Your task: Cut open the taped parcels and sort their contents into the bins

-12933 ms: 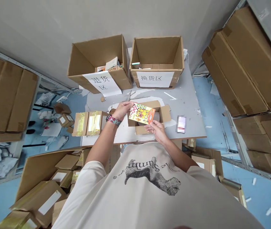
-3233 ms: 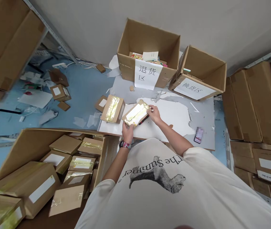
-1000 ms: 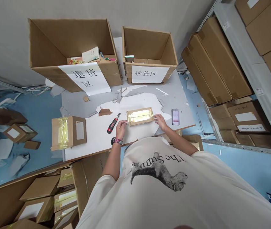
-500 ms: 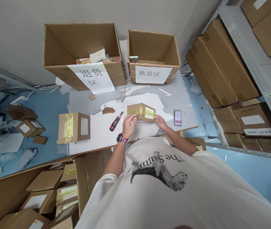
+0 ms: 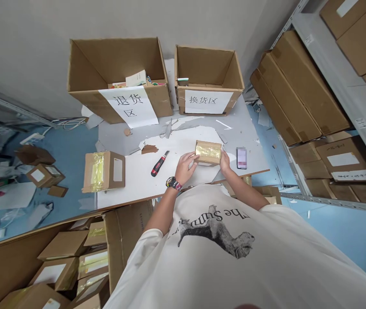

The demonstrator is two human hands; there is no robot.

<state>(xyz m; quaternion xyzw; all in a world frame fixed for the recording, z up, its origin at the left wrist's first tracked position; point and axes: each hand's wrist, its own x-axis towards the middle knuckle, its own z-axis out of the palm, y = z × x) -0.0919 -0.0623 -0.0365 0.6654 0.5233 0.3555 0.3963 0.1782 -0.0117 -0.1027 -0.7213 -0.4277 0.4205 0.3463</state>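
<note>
**Two hands on small taped carton, on table**

Small taped carton (image 5: 208,153), gold-yellow tape across its top, sits between both hands at the near part of the white board (image 5: 183,182) on a grey table (image 5: 245,137). Cannot tell if it rests on the board or is lifted slightly. Left hand (image 5: 186,168), watch on wrist (image 5: 173,183), has fingers (image 5: 193,158) spread wide, tips against the carton's left end. Right hand (image 5: 224,161) has fingers (image 5: 222,153) set narrow on the carton's right end, gripping it. Left of the carton: red-and-black utility knife (image 5: 159,163), then a larger taped carton (image 5: 103,172). Right of it: smartphone (image 5: 241,157), screen blurred. Beyond it: open carton with a 退货区 sign (image 5: 128,106), books inside (image 5: 136,79), and open carton with a 换货区 sign (image 5: 205,101). Nearer than it, below the table edge: open carton of parcels (image 5: 128,240).
</note>
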